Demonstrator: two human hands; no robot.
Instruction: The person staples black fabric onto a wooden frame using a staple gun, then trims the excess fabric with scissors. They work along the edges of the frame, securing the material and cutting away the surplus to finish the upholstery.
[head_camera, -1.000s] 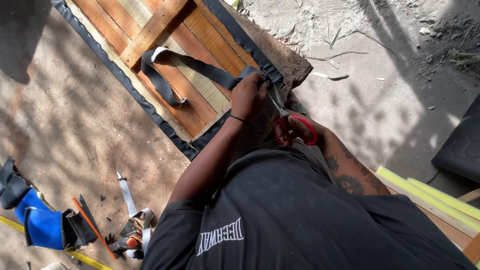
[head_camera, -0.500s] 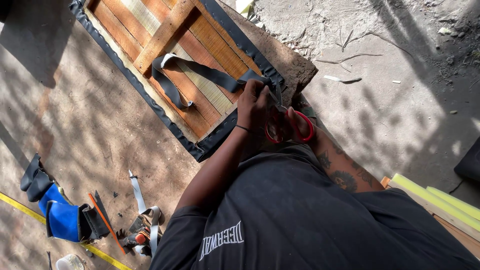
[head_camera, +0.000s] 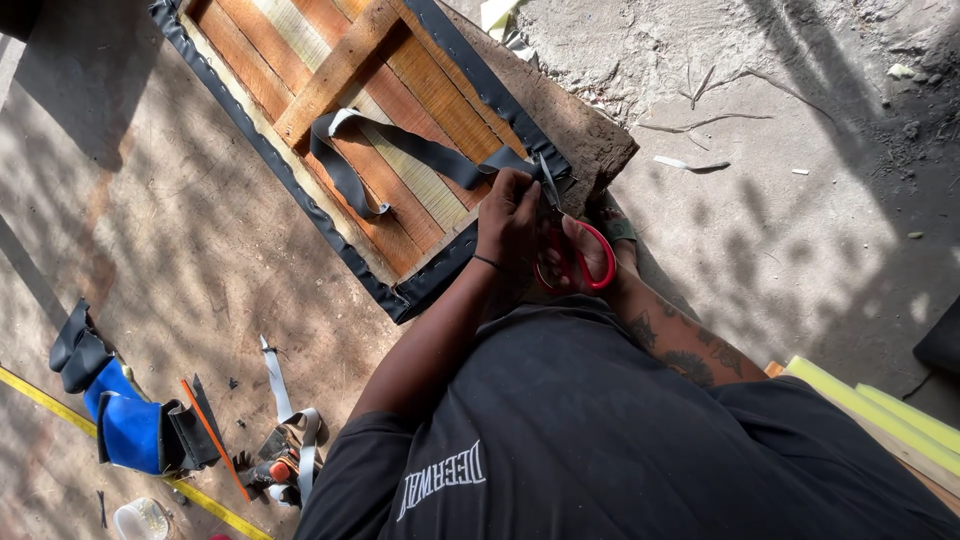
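Note:
A wooden slatted frame (head_camera: 340, 70) edged with black fabric (head_camera: 300, 200) lies on the ground. A loose black fabric strip (head_camera: 400, 150) trails across its slats to the frame's near corner. My left hand (head_camera: 510, 225), with a thin black wristband, grips the black fabric at that corner. Just to its right, my right hand (head_camera: 600, 255) has its fingers through the red handles of a pair of scissors (head_camera: 575, 262). The blades point up at the fabric beside my left hand's fingers. My black shirt hides the ground below my arms.
At the lower left lie a blue and black fabric roll (head_camera: 125, 425), a yellow tape measure (head_camera: 30, 395), an orange stick (head_camera: 215, 440), a grey strap (head_camera: 275, 375) and a clear container (head_camera: 140, 520). Yellow-green foam strips (head_camera: 870, 410) sit at the lower right. Twigs and scraps litter the concrete.
The view has slid so the frame and hands sit lower and further right. Both hands stay at the frame's corner, and the scissor blades now show upright beside my left hand.

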